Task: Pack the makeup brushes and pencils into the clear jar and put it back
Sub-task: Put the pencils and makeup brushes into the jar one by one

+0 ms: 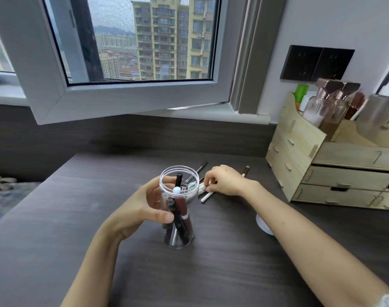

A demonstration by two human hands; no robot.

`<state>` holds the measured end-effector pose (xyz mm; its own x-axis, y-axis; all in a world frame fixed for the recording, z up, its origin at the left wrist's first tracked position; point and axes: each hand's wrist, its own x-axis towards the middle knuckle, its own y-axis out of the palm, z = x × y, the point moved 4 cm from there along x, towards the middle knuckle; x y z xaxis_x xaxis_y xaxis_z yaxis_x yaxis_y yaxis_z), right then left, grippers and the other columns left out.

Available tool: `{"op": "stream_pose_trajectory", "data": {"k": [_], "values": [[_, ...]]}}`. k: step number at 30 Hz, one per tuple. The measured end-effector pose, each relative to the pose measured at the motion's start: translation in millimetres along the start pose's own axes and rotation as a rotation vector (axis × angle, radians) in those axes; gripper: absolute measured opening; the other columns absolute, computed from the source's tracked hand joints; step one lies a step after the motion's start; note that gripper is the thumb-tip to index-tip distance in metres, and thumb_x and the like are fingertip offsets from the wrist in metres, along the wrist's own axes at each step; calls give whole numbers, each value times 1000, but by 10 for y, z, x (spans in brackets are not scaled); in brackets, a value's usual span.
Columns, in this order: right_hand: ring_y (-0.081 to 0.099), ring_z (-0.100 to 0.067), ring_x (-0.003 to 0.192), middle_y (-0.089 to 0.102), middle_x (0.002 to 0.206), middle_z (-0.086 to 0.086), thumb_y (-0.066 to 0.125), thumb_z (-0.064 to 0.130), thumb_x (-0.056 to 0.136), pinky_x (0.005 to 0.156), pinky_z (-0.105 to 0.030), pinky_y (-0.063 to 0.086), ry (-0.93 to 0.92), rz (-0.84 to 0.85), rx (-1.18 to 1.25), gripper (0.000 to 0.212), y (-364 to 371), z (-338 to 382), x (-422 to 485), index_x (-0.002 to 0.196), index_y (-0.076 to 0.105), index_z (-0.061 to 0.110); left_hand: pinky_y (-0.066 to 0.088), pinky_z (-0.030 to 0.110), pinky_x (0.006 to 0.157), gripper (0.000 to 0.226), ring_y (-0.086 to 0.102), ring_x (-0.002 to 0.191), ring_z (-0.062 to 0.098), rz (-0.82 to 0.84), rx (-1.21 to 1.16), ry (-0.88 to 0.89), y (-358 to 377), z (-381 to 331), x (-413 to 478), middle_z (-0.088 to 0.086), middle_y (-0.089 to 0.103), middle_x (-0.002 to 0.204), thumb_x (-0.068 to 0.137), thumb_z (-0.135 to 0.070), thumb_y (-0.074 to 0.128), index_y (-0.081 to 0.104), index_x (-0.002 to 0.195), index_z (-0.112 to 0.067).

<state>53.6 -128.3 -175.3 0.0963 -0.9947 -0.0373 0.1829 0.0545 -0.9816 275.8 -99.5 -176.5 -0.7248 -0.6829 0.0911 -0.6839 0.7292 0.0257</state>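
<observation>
A clear jar (190, 171) stands upright on the dark desk (233, 262), holding several dark and red pencils and tubes. My left hand (144, 204) wraps around its left side, thumb on the front wall. Just right of the jar my right hand (224, 180) rests palm down with its fingers curled on white pencils (205, 197) that lie on the desk. A thin dark pencil (201, 166) lies behind the jar, and a brush (246, 170) pokes out beyond my right hand.
A wooden drawer organiser (299, 156) with bottles on top stands at the right. A white round object (263, 224) sits under my right forearm. An open window frame (122, 100) hangs over the desk's back edge.
</observation>
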Motion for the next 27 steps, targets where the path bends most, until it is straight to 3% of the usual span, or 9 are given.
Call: {"op": "stream_pose_trajectory", "data": {"k": [5,9,12,15,18,21,24,27], "values": [[51,-22,105,51,92,4,65,23,81,82,-29,39,-34,79,-30,23,31,-7,84,103,66,17,52,31,79,97,63,102,22,-10,1,-3,3,-8,-5,6,69,110,30,-35,96,60,119,-18],[46,-14,89,52,92,3,64,21,84,76,-27,36,-79,25,39,17,-79,-9,54,99,65,15,53,31,79,95,62,103,22,-7,-1,-3,8,-16,-8,7,68,111,31,-35,96,61,118,-19],[52,-13,71,57,79,2,61,15,85,65,-24,41,-77,-130,322,3,-371,9,-111,88,62,15,51,36,82,93,62,105,23,0,8,-4,17,-11,2,9,67,115,32,-34,95,61,118,-20],[56,-9,59,60,71,1,56,10,89,54,-22,48,-113,-384,548,9,-791,34,-388,83,57,17,51,36,81,87,61,104,24,3,9,-5,37,13,20,8,67,114,38,-20,90,59,120,-19],[60,-14,62,62,74,-5,50,9,94,57,-26,53,-168,-637,822,7,-1186,96,-745,92,56,8,51,33,76,83,61,101,23,2,3,-5,74,27,31,4,68,111,42,-15,83,57,121,-20],[58,-12,61,59,75,-6,49,12,94,59,-24,53,-279,-798,1008,8,-1463,300,-1070,98,56,12,52,28,73,83,63,99,20,0,-15,3,114,31,40,2,69,113,42,-14,83,57,121,-20],[59,-9,58,61,76,-8,51,8,92,58,-23,52,-389,-792,956,14,-1525,626,-1224,102,51,18,52,28,67,85,61,95,22,-2,-14,2,132,32,44,3,69,110,41,-17,86,58,121,-21],[60,-5,57,63,75,-3,55,5,89,57,-21,53,-402,-685,793,26,-1384,904,-1214,97,41,25,52,29,68,91,62,93,21,-2,-14,5,134,23,42,2,69,108,34,-32,94,60,118,-23]]}}
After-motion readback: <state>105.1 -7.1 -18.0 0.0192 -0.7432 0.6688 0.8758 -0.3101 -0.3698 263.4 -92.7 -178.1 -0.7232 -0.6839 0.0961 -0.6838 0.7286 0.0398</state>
